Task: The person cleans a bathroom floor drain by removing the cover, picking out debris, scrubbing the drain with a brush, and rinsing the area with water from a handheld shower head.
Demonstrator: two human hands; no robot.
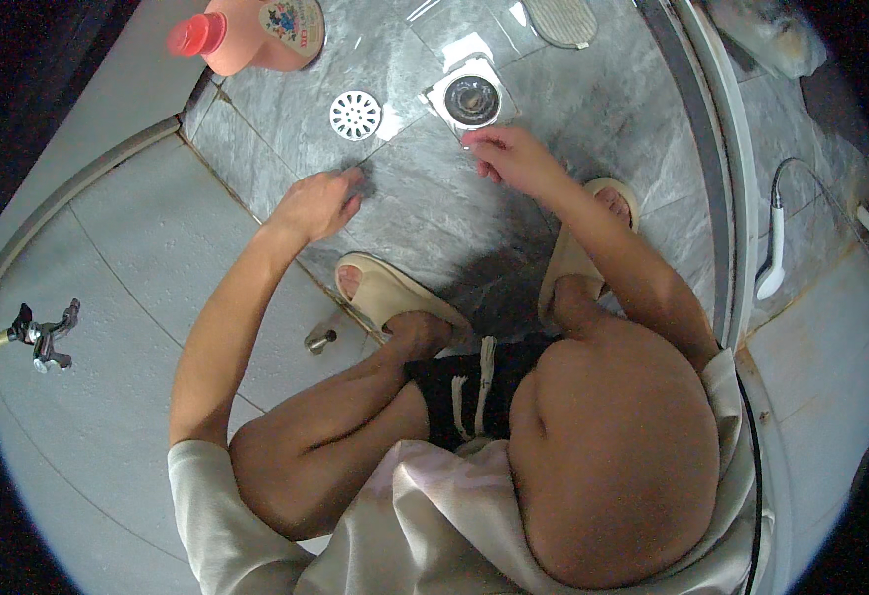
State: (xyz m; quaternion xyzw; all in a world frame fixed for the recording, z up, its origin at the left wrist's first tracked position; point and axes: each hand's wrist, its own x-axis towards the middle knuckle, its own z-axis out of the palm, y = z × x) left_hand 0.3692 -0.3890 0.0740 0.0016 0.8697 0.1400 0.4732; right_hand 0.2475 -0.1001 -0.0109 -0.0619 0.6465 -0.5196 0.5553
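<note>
In the tiled floor sits an uncovered floor drain with a square white frame [446,115] around a dark round opening [472,102]. My right hand [512,158] is at the near edge of that frame, fingers bent. A small bright bit shows by its fingertips, and whether they grip anything is unclear. To the left of the opening, a round slotted drain cover [355,115] lies flat on the tiles. My left hand [319,202] hovers below the cover, fingers loosely curled and apart, with nothing visible in it.
A pink bottle with a red cap [256,37] stands at upper left. An oval ribbed pad [562,21] lies at the top. A curved door track [725,171] borders the right; beyond it hangs a shower head [773,275]. On the left wall are a tap [47,338] and metal fitting [321,341].
</note>
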